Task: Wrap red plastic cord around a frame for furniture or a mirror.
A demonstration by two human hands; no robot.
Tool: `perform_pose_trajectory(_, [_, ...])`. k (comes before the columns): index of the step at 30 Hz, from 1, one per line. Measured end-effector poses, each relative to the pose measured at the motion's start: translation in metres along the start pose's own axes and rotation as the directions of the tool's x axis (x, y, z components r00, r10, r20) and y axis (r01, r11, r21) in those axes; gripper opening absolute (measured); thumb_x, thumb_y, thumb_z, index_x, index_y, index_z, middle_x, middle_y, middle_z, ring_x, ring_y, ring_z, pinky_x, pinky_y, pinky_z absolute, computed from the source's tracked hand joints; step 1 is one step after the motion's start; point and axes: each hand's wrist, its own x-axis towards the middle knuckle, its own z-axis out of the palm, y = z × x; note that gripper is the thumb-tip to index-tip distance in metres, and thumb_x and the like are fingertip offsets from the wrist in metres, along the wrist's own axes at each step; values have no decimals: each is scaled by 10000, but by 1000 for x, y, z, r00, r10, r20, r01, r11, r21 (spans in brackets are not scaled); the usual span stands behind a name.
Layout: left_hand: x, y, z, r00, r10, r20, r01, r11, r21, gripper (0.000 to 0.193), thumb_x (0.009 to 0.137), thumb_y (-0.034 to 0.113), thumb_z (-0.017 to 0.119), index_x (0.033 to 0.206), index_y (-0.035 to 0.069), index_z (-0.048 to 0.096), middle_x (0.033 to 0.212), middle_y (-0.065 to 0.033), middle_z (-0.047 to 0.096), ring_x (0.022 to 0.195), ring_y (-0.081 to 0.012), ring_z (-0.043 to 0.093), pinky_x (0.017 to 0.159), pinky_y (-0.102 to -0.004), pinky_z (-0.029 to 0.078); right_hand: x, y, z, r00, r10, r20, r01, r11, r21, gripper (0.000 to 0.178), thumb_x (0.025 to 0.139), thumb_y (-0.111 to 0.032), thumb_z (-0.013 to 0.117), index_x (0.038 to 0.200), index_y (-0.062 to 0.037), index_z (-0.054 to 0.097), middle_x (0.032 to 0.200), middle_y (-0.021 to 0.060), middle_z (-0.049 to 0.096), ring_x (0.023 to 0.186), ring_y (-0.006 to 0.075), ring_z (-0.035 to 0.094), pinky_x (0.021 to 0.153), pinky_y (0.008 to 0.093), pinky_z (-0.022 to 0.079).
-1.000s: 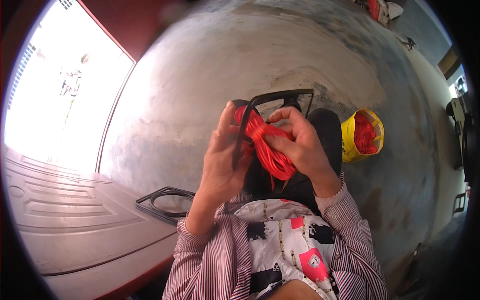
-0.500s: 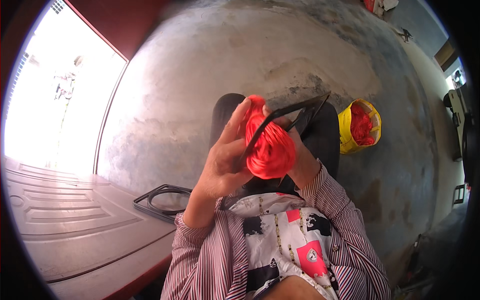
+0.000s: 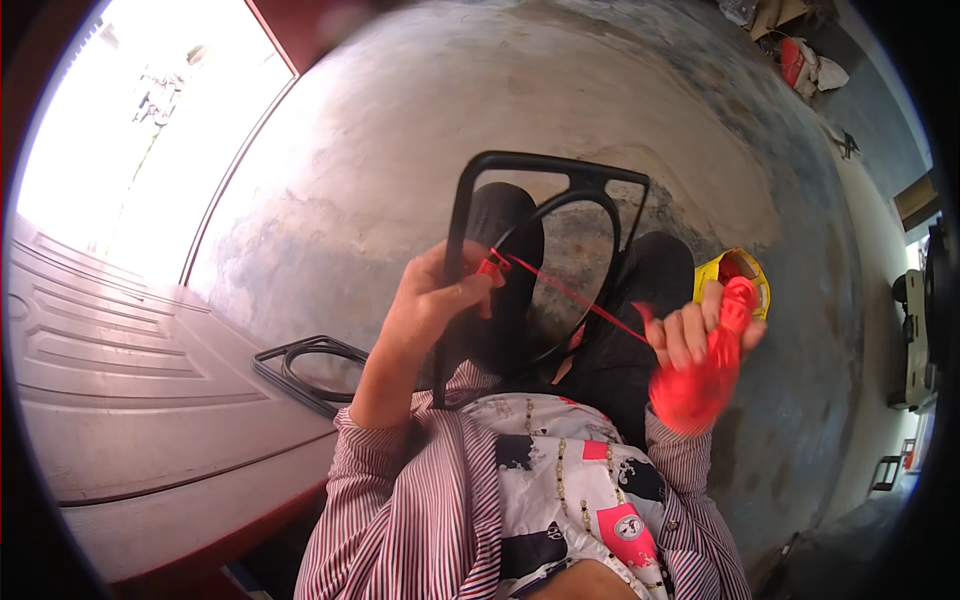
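A black rectangular frame (image 3: 530, 160) with a ring inside it stands tilted over my lap. Its left bar is in my left hand (image 3: 428, 300), whose fingers are closed around it. Some red cord (image 3: 487, 268) is wound on that bar just beside my thumb. From there a thin red strand (image 3: 575, 293) runs taut across the ring to my right hand (image 3: 685, 335). My right hand, off to the right above my knee, is closed around a thick red hank of cord (image 3: 695, 395), which is blurred at its lower end.
Behind my right hand stands a yellow bucket (image 3: 708, 272), partly hidden. At left, another black frame (image 3: 325, 343) lies at the edge of a pale panelled surface (image 3: 150, 400). A bright doorway (image 3: 130, 140) is beyond it. Assorted items (image 3: 805, 65) lie far right on the concrete floor.
The red hank has moved from between both hands out to the right in my right hand, drawing a strand tight. The black frame has turned to show its full face.
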Motion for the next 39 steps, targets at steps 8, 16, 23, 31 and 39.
perform_pose_trajectory(8, [2,-4,-10,996,72,-45,-79,985,-156,297,857,84,673,1111,0,545,783,-127,631,616,-206,610,562,-295,505,-21,-1,13,982,103,-160,-119,989,-90,572,940,-664,459,938,-92,438,602,29,527,468,155,474,684,367,429])
perform_pose_trajectory(16, [0,-4,-5,996,66,-53,-69,995,-74,219,872,92,670,1037,-10,569,764,-123,636,600,-194,608,578,-292,501,4,16,-34,790,139,-596,-182,983,-12,414,989,-263,540,1297,13,529,1161,129,643,1066,267,646,1004,446,489])
perform_pose_trajectory(23, [2,14,24,843,513,161,-485,595,641,226,817,51,672,1034,-11,650,1174,-181,644,1261,-351,545,1009,-407,447,56,39,39,904,303,-303,-404,838,-367,383,927,-21,615,1284,19,481,1122,129,656,1009,155,638,878,278,507])
perform_pose_trajectory(31, [7,16,34,870,422,257,-490,805,335,496,734,-36,631,1230,-39,635,1569,-214,298,1430,-325,355,1138,-397,297,63,70,1,958,185,-220,-246,922,-298,160,982,-170,584,1017,-14,574,889,80,690,840,112,650,741,263,515])
perform_pose_trajectory(39, [10,15,48,833,417,363,-446,895,-4,504,609,116,638,1067,-92,673,1586,-249,231,1448,-342,312,1149,-409,233,59,79,9,848,521,-95,-401,750,526,253,970,-215,583,1157,-47,609,1082,79,679,997,187,658,891,357,547])
